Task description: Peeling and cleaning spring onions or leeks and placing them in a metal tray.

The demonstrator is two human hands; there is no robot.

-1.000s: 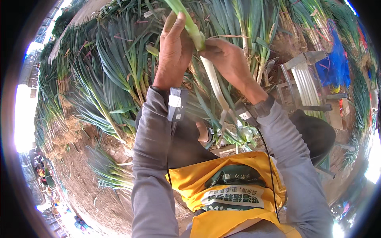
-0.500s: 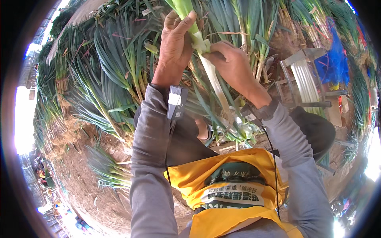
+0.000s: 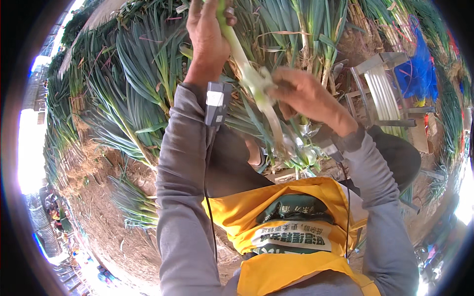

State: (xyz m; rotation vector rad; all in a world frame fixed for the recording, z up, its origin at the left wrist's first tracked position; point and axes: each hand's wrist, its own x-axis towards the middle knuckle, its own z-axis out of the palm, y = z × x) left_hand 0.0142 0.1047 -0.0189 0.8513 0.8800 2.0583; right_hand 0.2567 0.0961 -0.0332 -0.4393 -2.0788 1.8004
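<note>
Left hand grips the leek high, steadying it; right hand, blurred from here, seemingly pinches loose skin

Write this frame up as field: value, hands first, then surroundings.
left hand: grips the leek near the picture's top edge
right hand: pinches the loose outer layer partway down the stalk; blurred
leek pose: slanted, green end up, pale end toward the lap
left side: leek bundles, plus a small bundle on bare ground
right side: metal stand, crumpled blue material
clothing: grey sleeves, yellow apron
</note>
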